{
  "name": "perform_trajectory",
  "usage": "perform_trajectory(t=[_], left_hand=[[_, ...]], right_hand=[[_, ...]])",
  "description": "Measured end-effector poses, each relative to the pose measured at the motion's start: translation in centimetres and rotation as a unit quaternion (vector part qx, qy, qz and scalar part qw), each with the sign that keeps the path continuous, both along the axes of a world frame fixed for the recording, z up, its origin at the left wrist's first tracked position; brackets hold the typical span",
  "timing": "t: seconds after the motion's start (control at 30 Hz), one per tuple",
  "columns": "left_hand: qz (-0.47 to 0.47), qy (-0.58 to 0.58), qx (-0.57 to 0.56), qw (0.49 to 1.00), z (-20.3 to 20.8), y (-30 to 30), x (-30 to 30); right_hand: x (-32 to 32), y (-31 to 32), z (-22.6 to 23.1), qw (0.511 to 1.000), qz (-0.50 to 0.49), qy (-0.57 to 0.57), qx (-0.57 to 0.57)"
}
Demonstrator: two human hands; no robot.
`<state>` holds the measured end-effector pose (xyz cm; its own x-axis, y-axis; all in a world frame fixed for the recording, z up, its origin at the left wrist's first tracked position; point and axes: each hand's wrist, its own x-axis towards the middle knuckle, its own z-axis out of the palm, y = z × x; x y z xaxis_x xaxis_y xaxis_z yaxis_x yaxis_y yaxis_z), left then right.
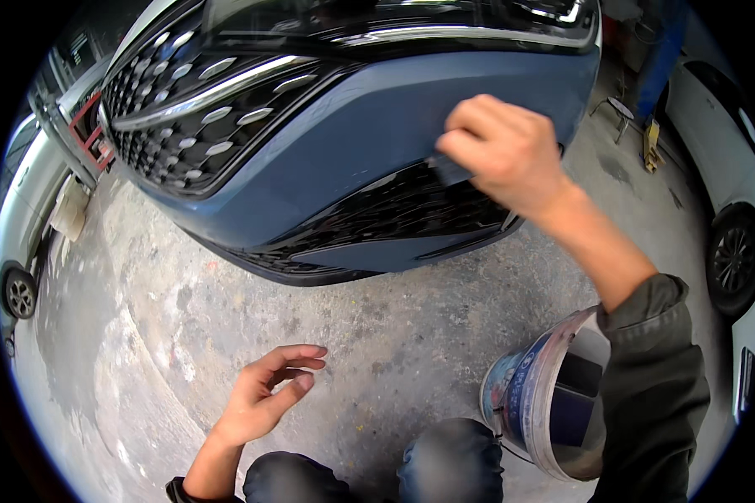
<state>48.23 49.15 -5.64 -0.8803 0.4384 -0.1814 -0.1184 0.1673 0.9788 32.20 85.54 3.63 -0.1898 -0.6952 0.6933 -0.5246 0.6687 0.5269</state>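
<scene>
A blue-grey car bumper [344, 126] spans the upper middle, with a glossy black lower insert [369, 205] beneath its painted face. My right hand [503, 151] is closed against the bumper's right part, just above that insert. A thin dark blue-grey sheet [451, 170] sticks out under its fingers; most of it is hidden, and its kind is not plain. My left hand [264, 392] hangs in front of my knees, well away from the car. Its fingers are loosely bent and apart, holding nothing.
At my lower right stands a round bucket [524, 390] with dark flat pieces [572, 407] inside. The black grille [193, 117] with silver flecks adjoins the bumper at left. White cars flank both sides, and a blue post [658, 63] rises behind. Stained concrete floor [377, 335] lies below.
</scene>
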Motion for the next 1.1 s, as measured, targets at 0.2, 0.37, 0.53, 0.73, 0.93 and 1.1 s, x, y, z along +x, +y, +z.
perform_trajectory(t=[0.2, 0.37, 0.53, 0.73, 0.93, 1.1], left_hand=[[0.042, -0.042, 0.029, 0.998, -2.7, -4.3, 0.8], [0.146, 0.074, 0.134, 0.977, -2.1, 0.1, -0.9], [0.162, 0.261, 0.032, 0.951, -4.0, 0.3, -2.0], [0.066, 0.357, -0.106, 0.926, -2.4, 2.4, -3.2], [0.102, 0.220, -0.030, 0.970, -3.8, 2.5, -3.5], [0.091, 0.075, -0.024, 0.993, -7.7, -1.9, -1.2]], right_hand=[[0.2, -7.5, 1.4, 0.996, -0.032, -0.083, -0.013], [5.2, -20.3, -2.3, 0.939, 0.169, -0.250, -0.164], [9.8, -20.9, -3.7, 0.749, 0.298, -0.493, -0.328], [11.3, -12.5, -3.4, 0.684, 0.094, -0.679, -0.250], [6.2, -5.7, 1.3, 0.979, 0.149, -0.136, -0.025], [2.1, -2.3, -0.7, 0.972, -0.046, -0.140, 0.185]])
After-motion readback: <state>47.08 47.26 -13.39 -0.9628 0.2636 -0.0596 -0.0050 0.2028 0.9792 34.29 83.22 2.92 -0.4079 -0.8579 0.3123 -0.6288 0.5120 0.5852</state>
